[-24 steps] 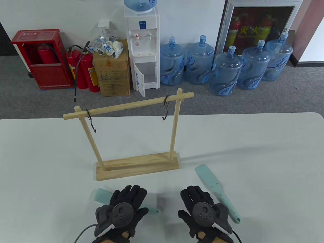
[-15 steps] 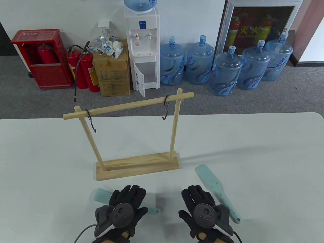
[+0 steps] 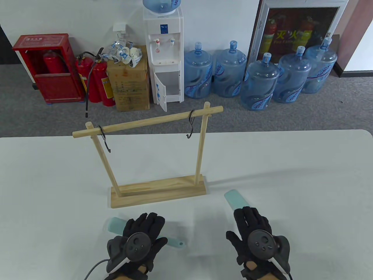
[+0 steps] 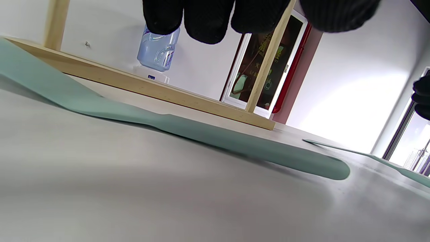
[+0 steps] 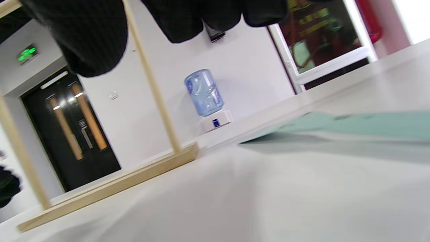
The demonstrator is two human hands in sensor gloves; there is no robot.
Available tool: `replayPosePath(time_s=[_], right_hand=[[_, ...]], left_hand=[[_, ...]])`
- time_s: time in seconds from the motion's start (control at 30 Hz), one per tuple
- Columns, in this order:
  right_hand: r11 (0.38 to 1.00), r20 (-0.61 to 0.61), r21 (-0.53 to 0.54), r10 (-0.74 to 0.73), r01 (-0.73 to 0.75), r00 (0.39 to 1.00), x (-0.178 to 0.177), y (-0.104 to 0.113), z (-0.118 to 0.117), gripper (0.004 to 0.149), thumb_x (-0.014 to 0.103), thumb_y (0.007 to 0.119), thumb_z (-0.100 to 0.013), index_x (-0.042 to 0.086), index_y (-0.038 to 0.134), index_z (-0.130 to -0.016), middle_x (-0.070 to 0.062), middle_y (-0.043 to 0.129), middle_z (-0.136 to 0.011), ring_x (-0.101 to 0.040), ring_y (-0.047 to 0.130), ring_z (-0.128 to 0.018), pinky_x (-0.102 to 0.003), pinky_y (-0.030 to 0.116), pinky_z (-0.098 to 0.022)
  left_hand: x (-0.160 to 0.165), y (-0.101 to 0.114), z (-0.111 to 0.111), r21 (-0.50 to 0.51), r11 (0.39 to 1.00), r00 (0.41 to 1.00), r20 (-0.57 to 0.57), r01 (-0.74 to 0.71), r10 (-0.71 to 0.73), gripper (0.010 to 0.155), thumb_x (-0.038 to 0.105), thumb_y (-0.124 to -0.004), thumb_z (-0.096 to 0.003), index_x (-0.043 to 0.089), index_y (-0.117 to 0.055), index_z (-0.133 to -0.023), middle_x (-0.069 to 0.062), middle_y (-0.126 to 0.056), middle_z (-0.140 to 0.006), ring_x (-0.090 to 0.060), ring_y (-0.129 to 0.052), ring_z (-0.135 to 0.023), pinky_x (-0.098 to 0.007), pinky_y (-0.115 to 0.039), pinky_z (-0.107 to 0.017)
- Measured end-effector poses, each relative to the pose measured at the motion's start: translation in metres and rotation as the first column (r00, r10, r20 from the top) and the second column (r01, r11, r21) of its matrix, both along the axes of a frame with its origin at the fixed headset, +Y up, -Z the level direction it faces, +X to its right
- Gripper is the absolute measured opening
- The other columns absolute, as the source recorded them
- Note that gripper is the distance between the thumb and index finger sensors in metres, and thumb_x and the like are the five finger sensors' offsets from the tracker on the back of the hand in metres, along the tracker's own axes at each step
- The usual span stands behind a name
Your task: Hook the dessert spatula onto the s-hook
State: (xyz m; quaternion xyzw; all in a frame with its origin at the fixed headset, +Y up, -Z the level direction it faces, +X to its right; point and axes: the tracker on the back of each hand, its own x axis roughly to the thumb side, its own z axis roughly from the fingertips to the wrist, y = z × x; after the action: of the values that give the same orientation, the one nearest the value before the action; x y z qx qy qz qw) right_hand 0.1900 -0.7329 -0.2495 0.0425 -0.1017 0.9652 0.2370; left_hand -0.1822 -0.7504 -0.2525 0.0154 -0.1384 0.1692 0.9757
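Note:
Two pale green dessert spatulas lie flat on the white table. The left spatula (image 3: 114,225) lies under my left hand (image 3: 140,232), with its handle end sticking out to the right. In the left wrist view this spatula (image 4: 201,131) rests on the table with my fingers (image 4: 208,20) spread above it, apart from it. My right hand (image 3: 253,226) hovers over the handle of the right spatula (image 3: 235,199); only its blade shows. In the right wrist view that spatula (image 5: 352,123) lies on the table below my fingers (image 5: 188,18). Two black S-hooks (image 3: 106,142) (image 3: 191,124) hang empty from the rack's bar.
The wooden rack (image 3: 158,191) stands just beyond both hands, its base close to my fingertips. The table's (image 3: 306,175) far edge lies behind the rack. Water bottles, a dispenser and fire extinguishers stand on the floor beyond.
My right hand has moved to the right and now covers the right spatula's handle. My left hand has shifted slightly left. Both spatulas lie where they were.

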Motion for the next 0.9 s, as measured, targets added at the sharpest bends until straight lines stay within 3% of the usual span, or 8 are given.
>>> replayPosePath(time_s=[0.43, 0.77, 0.9], right_hand=[[0.964, 0.227, -0.253, -0.028, 0.086, 0.974, 0.055, -0.028, -0.01, 0.081, 0.052, 0.08, -0.042, 0.017, 0.047, -0.106, -0.013, 0.032, -0.108, -0.045, 0.039, -0.103, -0.066, 0.031, -0.071], [0.859, 0.215, -0.511, 0.095, 0.029, 0.972, 0.056, -0.057, -0.015, 0.094, 0.056, 0.085, -0.038, 0.016, 0.036, -0.108, -0.013, 0.02, -0.108, -0.044, 0.029, -0.104, -0.065, 0.025, -0.072], [0.847, 0.223, -0.531, 0.121, 0.017, 0.967, 0.057, -0.061, -0.016, 0.092, 0.054, 0.085, -0.038, 0.015, 0.039, -0.107, -0.012, 0.02, -0.108, -0.042, 0.023, -0.103, -0.064, 0.022, -0.072]], left_hand=[[-0.003, 0.0, 0.0, -0.009, 1.0, 1.0, -0.009, -0.01, 0.01, 0.068, 0.06, -0.066, -0.0467, 0.035, -0.055, -0.108, -0.003, -0.058, -0.119, -0.039, -0.056, -0.11, -0.068, -0.036, -0.078], [-0.007, 0.001, 0.0, -0.028, 0.999, 1.0, -0.025, -0.02, 0.019, 0.068, 0.06, -0.066, -0.0467, 0.034, -0.055, -0.108, -0.003, -0.058, -0.119, -0.04, -0.056, -0.11, -0.068, -0.036, -0.078], [-0.008, 0.001, 0.0, -0.032, 0.999, 0.999, -0.028, -0.022, 0.021, 0.068, 0.06, -0.066, -0.0466, 0.034, -0.056, -0.109, -0.003, -0.058, -0.119, -0.04, -0.056, -0.11, -0.068, -0.036, -0.078]])
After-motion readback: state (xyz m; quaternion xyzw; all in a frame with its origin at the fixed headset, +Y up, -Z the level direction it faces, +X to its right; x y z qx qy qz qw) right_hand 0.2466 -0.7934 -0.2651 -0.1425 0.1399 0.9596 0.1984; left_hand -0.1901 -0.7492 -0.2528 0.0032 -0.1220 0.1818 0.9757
